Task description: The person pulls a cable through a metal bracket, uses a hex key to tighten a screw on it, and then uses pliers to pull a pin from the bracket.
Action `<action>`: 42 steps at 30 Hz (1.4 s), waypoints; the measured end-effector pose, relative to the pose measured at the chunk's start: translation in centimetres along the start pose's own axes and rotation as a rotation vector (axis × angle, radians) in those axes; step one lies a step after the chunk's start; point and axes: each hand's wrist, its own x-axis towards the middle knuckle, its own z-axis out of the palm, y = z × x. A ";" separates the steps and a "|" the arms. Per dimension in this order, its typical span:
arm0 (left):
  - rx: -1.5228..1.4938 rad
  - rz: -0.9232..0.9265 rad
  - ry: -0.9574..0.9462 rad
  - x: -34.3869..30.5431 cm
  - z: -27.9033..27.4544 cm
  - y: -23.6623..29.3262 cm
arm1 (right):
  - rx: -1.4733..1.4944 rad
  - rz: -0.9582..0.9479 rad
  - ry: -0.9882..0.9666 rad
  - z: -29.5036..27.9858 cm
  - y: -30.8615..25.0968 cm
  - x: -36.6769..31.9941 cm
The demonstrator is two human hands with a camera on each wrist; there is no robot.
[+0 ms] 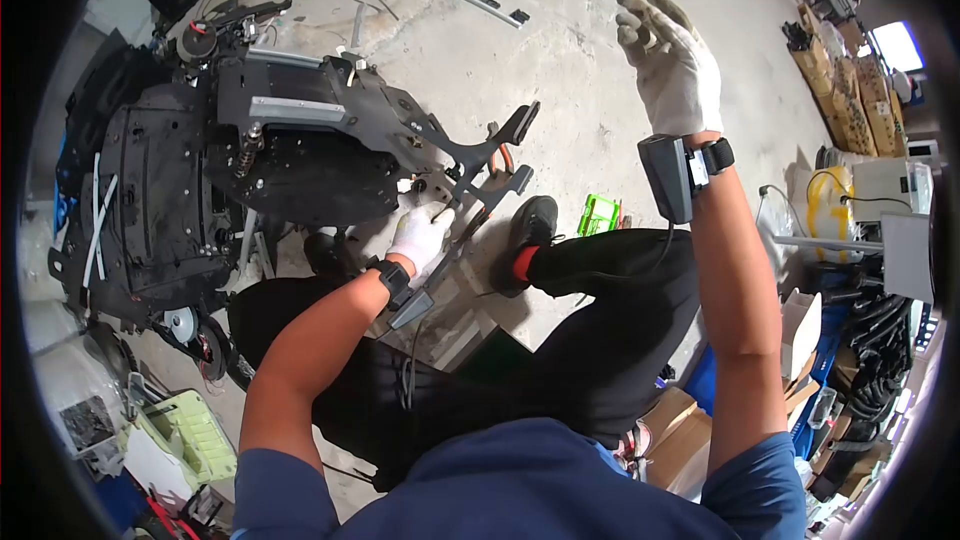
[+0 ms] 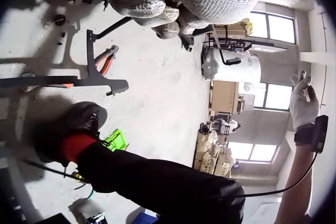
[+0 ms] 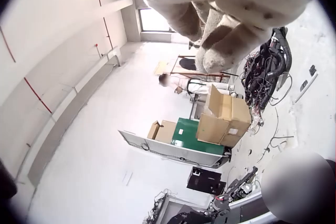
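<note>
My left hand (image 1: pixel 420 235), in a white knit glove, is low at the near end of a black metal frame (image 1: pixel 465 152). Its fingers (image 2: pixel 152 11) curl at a black bar that shows on both sides of them in the left wrist view. The frame's forked end sticks out over the floor beyond this hand. Raised well off to the right, my gloved right hand (image 1: pixel 680 75) holds nothing; its fingers are loosely bent and greyed at the tips. Pliers with orange handles (image 2: pixel 108 60) lie on the floor by the fork.
A large black chassis (image 1: pixel 300 165) fills the left side. Near my shoe (image 1: pixel 535 220) lies a bright green case (image 1: pixel 598 215). Cardboard boxes (image 3: pixel 226 119) and a coil of black hoses (image 3: pixel 269 66) are farther off. A pale green tray (image 1: pixel 195 435) sits at lower left.
</note>
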 end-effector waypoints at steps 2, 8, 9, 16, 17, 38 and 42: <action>0.140 -0.102 -0.028 0.0 -0.1 0.5 | 0.034 0.007 0.003 -0.7 0.6 0.1; 0.172 0.010 -0.010 0.8 1.5 -2.7 | 0.136 -0.062 0.038 -1.8 1.2 1.0; 0.194 -0.024 -0.024 0.8 1.6 -2.9 | 0.124 -0.066 0.057 -1.9 1.2 0.9; 0.166 -0.152 -0.042 0.7 1.5 -4.2 | -0.033 0.057 0.094 -2.0 5.0 -0.7; 0.161 -0.157 -0.039 0.8 1.4 -4.3 | -0.194 0.124 0.130 -2.0 6.1 -1.0; -0.041 -0.071 -0.104 0.7 3.4 -7.2 | -0.443 0.445 0.362 -6.2 20.0 -2.7; 0.046 -0.066 -0.052 0.5 2.6 -5.7 | -0.575 0.001 0.152 -5.1 12.1 5.6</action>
